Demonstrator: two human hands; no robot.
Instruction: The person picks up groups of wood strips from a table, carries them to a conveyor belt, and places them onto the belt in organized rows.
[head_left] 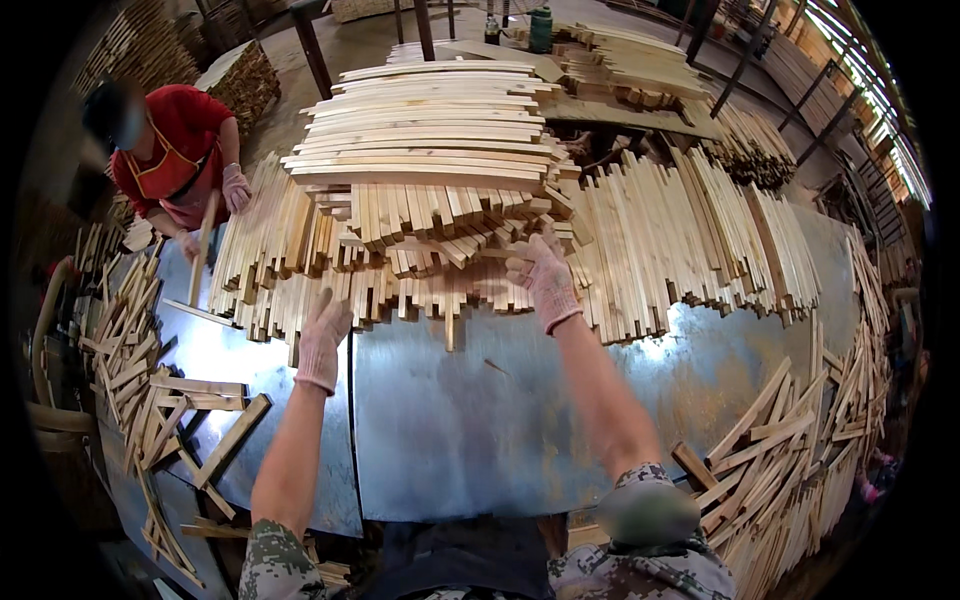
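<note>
My left hand (323,343), in a pale knitted glove, reaches to the front ends of a layer of wooden strips (290,296). Its fingers are stretched out and hold nothing. Farther right, my right hand (546,282), gloved alike, is at the ends of a jumbled middle pile of wooden strips (470,245). Its fingers are apart, with no strip seen gripped in them. Between and beyond both hands rises a tall stack of long strips lying crosswise (425,125). One short strip (450,328) sticks out toward me from the lower layer.
All this lies on a metal-topped table (450,420). Loose offcuts lie at left (232,440) and right (770,430). More strips (690,240) are lined up on the right. At far left a person in red (180,150), wearing gloves, handles a strip (204,245).
</note>
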